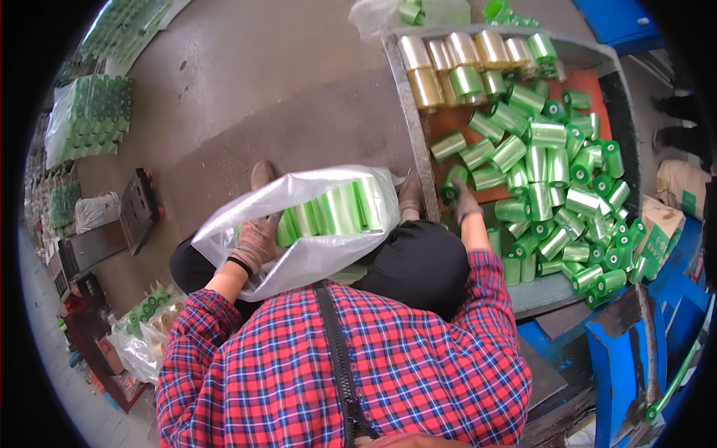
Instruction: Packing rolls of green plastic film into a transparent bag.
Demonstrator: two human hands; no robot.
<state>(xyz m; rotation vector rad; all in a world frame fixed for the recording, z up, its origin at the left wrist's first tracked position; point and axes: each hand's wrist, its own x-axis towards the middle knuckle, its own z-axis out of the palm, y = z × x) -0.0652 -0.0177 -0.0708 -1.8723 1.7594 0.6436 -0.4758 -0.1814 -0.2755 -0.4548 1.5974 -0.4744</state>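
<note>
A clear plastic bag (321, 265) lies across my lap, its mouth open upward. Inside it, several green film rolls (328, 213) stand side by side in a row. My left hand (256, 245), in a greyish glove, is at the bag's left end beside the rolls. Its fingers are curled, and what they grip is hidden. To the right, my gloved right hand (466, 201) reaches over the near left part of a large bin (413, 112). Its fingers are closed on a green film roll (452, 184) there.
Many loose green rolls (549, 164) are heaped in the bin, with yellowish rolls (463, 51) stacked along its far side. Bagged rolls (89, 116) sit on the floor at far left, near a dark scale-like stand (140, 211). Cardboard boxes (661, 231) and blue metal frames (616, 366) stand right.
</note>
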